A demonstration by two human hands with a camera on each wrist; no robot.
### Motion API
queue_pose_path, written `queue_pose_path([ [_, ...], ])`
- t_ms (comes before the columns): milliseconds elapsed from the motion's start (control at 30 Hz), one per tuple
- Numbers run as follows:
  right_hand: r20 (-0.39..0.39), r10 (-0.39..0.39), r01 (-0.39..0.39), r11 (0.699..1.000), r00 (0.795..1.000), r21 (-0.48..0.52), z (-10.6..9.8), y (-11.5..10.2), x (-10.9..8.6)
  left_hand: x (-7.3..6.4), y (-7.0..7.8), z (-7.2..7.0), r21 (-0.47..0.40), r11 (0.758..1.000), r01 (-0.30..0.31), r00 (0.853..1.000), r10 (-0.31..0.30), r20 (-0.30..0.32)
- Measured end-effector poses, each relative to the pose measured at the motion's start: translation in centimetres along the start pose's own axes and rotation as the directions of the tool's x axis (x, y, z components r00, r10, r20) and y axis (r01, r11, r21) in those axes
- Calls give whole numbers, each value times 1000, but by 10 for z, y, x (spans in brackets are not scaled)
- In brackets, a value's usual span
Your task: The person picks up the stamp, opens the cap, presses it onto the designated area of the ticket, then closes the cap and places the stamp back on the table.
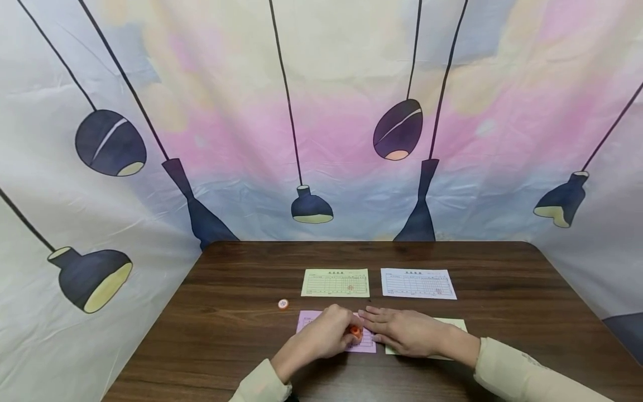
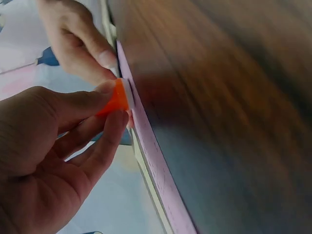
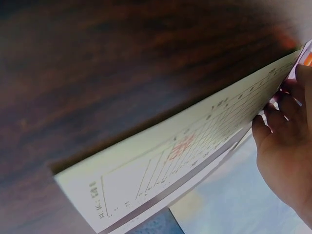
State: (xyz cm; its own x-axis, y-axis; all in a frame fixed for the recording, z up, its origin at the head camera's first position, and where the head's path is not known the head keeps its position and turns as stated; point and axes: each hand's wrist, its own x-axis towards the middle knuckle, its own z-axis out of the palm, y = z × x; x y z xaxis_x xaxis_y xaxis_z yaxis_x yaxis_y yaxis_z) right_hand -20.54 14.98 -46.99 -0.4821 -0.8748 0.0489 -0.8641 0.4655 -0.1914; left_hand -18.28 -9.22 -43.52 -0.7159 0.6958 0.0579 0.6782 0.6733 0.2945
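My left hand [image 1: 326, 333] pinches a small orange stamp [image 1: 356, 331] between thumb and fingers, its base down against a pink printed slip [image 1: 306, 318]. In the left wrist view the stamp [image 2: 118, 97] has a pale rim touching the paper. My right hand [image 1: 409, 332] lies with extended fingers at the pink slip's right edge. Its palm covers much of a pale green slip [image 1: 456, 324]; the right wrist view shows a red stamp mark on that slip [image 3: 146, 170].
Behind the hands lie a yellow-green slip [image 1: 331, 282] and a white slip [image 1: 417, 282], each with a red mark at lower right. A round orange-rimmed cap [image 1: 283, 304] sits left of the pink slip. The brown wooden table [image 1: 226, 335] meets a lamp-patterned curtain [image 1: 341, 139].
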Motion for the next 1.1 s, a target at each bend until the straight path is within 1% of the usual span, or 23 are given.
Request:
queue_pose_path([
  [67,8,2,-3,1000,1000,3,-1,-1,0,0,2,1,45,999,-6,1000,6,0],
  [233,38,28,-29,999,999,35,-2,-3,0,1,5,0,125,992,-22,1000,23,-11],
  [400,36,22,-23,1000,999,19,-3,-3,0,5,4,0,139,990,-16,1000,18,-14],
  [467,34,24,-24,1000,999,16,-4,-3,0,8,4,-2,137,990,-11,1000,11,-2],
  [600,53,46,-47,998,998,27,-6,-4,0,14,5,-6,129,992,-1,999,-4,34],
  [733,67,52,-53,999,996,7,-10,-3,1,20,8,-10,136,991,8,998,-16,57],
  [833,69,47,-47,999,997,-3,-12,-2,1,24,11,-12,141,989,34,996,-45,75],
  [967,81,43,-45,999,996,19,-10,-3,2,23,15,-13,120,989,87,990,-100,103],
  [1033,85,45,-48,998,995,30,-10,-4,2,22,16,-13,104,988,112,986,-123,109],
  [1100,84,44,-46,999,996,25,-9,-5,2,22,16,-12,93,987,129,985,-138,103],
])
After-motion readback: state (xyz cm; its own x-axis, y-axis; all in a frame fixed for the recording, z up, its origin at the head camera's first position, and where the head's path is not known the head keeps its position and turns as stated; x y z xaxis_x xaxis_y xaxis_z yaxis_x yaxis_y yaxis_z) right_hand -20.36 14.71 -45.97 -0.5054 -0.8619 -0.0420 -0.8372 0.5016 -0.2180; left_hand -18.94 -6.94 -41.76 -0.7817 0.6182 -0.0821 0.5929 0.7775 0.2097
